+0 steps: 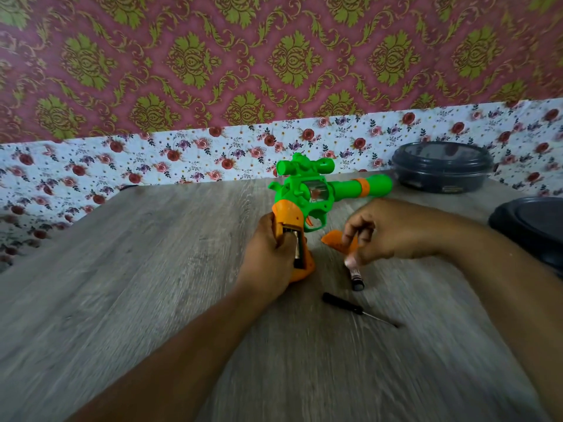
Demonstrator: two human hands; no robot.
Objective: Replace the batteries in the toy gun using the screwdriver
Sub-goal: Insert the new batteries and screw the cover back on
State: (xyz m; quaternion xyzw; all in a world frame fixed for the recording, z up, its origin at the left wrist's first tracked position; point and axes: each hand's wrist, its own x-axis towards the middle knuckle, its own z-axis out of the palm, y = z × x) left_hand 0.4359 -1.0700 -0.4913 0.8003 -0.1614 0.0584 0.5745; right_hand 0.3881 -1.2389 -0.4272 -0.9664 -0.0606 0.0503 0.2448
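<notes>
A green and orange toy gun (307,193) stands on the wooden surface (122,284), its open handle showing a battery (298,249), with no readable writing. The left hand (268,254) holds that handle in a closed grip. Right of the gun, the right hand (384,229) pinches a second battery (355,277) above the orange cover (335,240), with the screwdriver (358,309) lying nearer the viewer.

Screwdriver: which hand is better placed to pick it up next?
Right. The screwdriver lies on the table just below the right hand, which hovers over the orange cover. The left hand grips the toy gun.
</notes>
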